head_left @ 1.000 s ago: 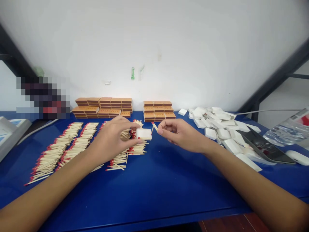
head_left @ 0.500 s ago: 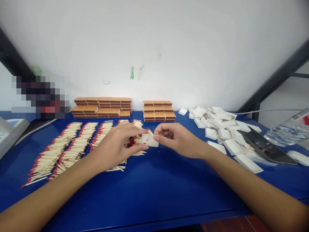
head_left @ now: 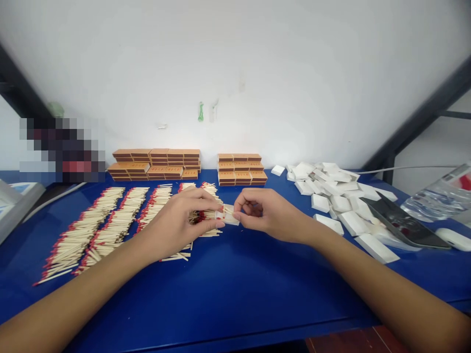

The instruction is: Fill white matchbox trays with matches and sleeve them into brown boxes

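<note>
Head-worn view, angled forward and down, across blue table [head_left: 235,294], facing wall [head_left: 294,78]

The left hand [head_left: 175,215] partly hides rows of matches [head_left: 157,203].

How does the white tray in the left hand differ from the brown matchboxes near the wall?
The white tray is plain, while the brown matchboxes have orange-brown tops and darker sides. The white tray is held in the left hand; the brown matchboxes stand stacked on the blue table. The white tray is open, with matches at it; the brown matchboxes show none. Both are small and box-shaped.
</note>
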Demonstrator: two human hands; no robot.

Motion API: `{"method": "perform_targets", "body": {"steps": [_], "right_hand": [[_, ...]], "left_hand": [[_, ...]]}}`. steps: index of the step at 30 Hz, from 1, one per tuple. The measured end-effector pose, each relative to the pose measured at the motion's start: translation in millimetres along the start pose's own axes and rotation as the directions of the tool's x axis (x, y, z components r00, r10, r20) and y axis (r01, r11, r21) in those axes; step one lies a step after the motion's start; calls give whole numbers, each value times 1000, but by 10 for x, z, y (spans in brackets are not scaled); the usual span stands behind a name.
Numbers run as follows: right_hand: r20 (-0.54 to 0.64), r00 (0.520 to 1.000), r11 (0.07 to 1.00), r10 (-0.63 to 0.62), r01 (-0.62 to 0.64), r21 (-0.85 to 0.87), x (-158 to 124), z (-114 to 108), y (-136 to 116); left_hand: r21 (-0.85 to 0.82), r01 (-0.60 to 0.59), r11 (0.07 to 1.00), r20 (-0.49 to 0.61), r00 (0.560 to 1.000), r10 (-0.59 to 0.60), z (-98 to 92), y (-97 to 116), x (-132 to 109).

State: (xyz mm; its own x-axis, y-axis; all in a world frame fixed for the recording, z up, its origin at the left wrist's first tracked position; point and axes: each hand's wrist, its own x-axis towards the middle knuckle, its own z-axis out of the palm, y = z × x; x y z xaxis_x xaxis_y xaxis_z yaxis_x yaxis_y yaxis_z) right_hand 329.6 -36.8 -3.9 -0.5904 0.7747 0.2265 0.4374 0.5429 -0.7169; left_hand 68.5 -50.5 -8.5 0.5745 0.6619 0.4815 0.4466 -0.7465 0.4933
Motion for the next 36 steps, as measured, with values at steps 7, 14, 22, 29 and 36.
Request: {"method": "perform_targets", "body": {"steps": [7,14,22,29,36], "right_hand": [[16,999,992,-49,50,-113,-6,-8,13],[34,995,971,-93,98,-218,-20,-4,0],[27,990,961,-137,140,-237,-40,59,-29],[-106,979,979,-177,164,-118,-16,177,-32],[-153,971,983,-182,174,-62,14,264,-20]], "left_hand": [[37,-45,998,-20,999,46,8,-12,-4],[85,-41,996,-21,999,42,7,-7,-9],[62,-34,997,-6,999,35,20,9,-6],[74,-51,996,-18,998,52,31,4,-6],[122,-6,992,-14,1000,8,21,43,-10]]}}
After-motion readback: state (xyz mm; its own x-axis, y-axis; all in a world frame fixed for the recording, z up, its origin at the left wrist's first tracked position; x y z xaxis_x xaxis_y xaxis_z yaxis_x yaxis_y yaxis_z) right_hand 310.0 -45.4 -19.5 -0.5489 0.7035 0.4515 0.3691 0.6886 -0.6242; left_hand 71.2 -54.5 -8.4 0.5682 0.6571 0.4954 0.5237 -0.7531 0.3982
